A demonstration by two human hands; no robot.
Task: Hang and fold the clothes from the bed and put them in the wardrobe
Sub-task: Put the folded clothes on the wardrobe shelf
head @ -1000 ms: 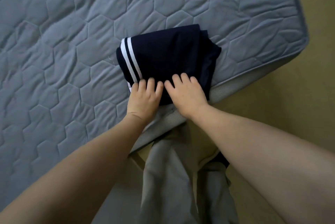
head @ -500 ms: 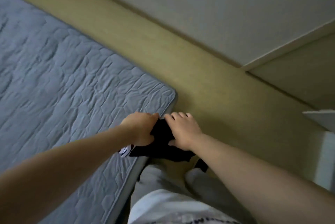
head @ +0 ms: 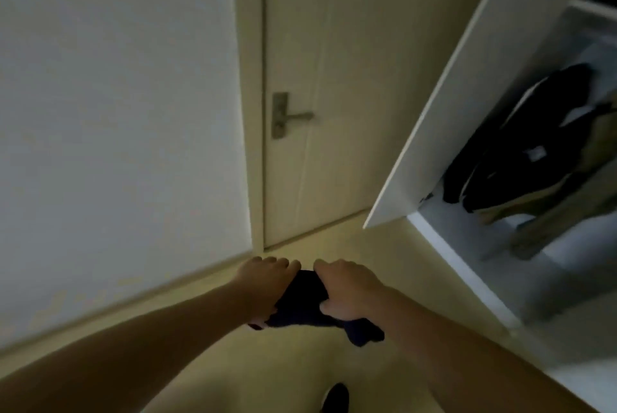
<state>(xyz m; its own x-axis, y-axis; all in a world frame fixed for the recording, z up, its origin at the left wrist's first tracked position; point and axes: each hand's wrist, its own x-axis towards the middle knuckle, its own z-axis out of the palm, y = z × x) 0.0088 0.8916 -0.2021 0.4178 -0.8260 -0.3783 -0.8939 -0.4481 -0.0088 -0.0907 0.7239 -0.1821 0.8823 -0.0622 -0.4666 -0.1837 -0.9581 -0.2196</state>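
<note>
Both hands, left [head: 263,282] and right [head: 347,289], gripped the folded dark garment [head: 302,300] above the floor [head: 253,362], facing a closed door [head: 334,78] (open wardrobe [head: 467,112] at right, clothes [head: 521,145] hanging inside).

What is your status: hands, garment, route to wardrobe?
Folded dark garment gripped by left hand and right hand. Wardrobe door open, clothes hanging inside. No obstacle seen.

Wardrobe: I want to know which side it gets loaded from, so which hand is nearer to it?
Right. The right hand grips the dark garment on the side toward the open wardrobe; the left hand grips its other side, farther from it.
</note>
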